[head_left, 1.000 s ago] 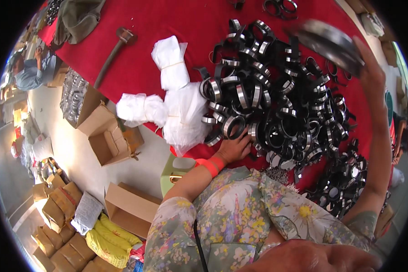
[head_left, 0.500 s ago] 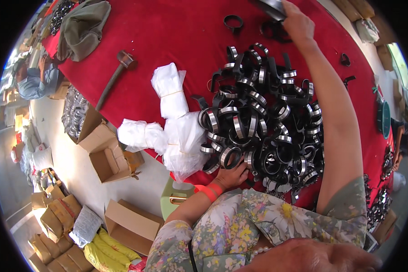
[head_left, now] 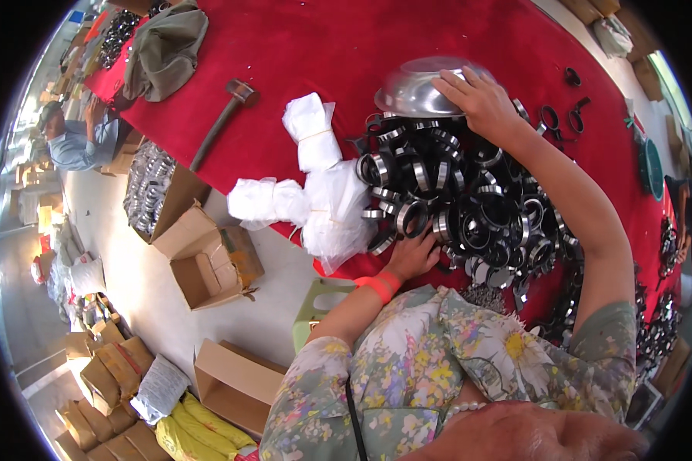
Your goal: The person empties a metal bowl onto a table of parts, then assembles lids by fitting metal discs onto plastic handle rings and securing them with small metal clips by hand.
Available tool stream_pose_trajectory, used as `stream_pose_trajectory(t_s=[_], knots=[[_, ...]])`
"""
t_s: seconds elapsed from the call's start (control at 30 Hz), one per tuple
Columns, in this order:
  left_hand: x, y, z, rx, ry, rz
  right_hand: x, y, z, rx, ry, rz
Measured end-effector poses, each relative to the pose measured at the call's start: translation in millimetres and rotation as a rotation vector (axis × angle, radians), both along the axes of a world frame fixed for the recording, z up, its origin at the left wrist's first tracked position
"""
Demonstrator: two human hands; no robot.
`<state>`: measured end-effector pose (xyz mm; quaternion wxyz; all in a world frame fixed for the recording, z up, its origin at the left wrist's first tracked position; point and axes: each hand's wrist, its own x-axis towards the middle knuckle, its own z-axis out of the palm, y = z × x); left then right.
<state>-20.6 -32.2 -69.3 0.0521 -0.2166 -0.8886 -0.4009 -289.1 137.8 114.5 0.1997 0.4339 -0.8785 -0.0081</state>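
A pile of black rings with silver metal bands (head_left: 413,219), some with black tails, lies on the red cloth. My right hand (head_left: 480,104) reaches over its far side and grips a shiny steel bowl (head_left: 419,94), blurred by motion, fingers over the rim. The bowl stands tilted against the pile's far edge. At the near edge of the pile my left hand (head_left: 415,255) rests with fingers stretched out, touching the rings; no ring is plainly in it. Beside the pile on the left lie white plastic-wrapped bundles (head_left: 334,211).
A hammer (head_left: 242,94) and a grey-green cloth (head_left: 165,50) lie on the red-covered table at left. Several loose rings (head_left: 548,117) lie right of the bowl. An open cardboard box (head_left: 207,269) stands on the floor by a green stool (head_left: 313,307). Another person (head_left: 81,142) sits far left.
My right hand has brought the bowl toward me, from the table's far side to the pile's far edge. The left hand stays at the near edge of the pile. The whole view has shifted slightly.
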Motion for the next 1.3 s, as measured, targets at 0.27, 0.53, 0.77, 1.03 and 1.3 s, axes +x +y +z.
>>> stream_pose_trajectory(t_s=[0.27,0.53,0.77,1.03,1.3], knots=[[27.1,-21.9,-0.6,-0.115,-0.305,-0.182,70.3,46.2,4.3,0.049,-0.16,-0.197],[52.4,-34.8,-10.8,-0.268,0.112,-0.224,151.4,74.4,26.7,0.123,-0.013,-0.132],[55.5,-40.2,-21.7,-0.339,0.045,-0.257,140.0,123.4,65.7,-0.147,-0.096,-0.166],[67.5,-57.6,-33.4,-0.418,-0.106,-0.339,10.3,261.7,55.8,-0.353,0.375,-0.341],[76.1,-68.8,-20.8,-0.49,-0.053,-0.265,-131.5,394.8,-18.0,-0.334,0.355,-0.934]])
